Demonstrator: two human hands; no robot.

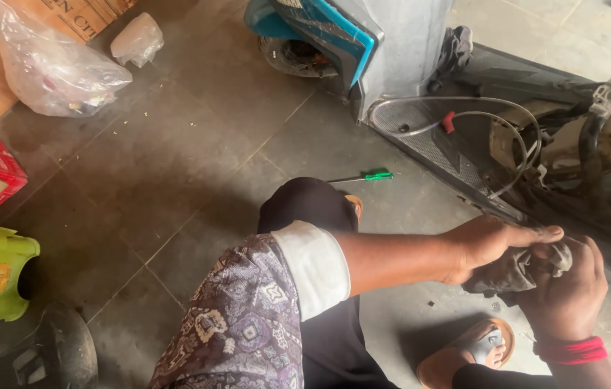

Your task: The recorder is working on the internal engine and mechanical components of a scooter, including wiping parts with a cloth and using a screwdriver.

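Your left hand point(496, 245) and right hand point(568, 288) both pinch a grey rag point(511, 272) beside the scooter's edge point(464, 189); open floor point(175, 166) lies left.

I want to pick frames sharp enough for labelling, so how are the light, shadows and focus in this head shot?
Head view: soft, even daylight with no harsh glare; a faint shadow spreads on the tiled floor around the person's knee. The green-handled screwdriver looks reasonably crisp. The left hand and right hand, both gripping a grey rag, are slightly soft. The scooter body sits in darker shade.
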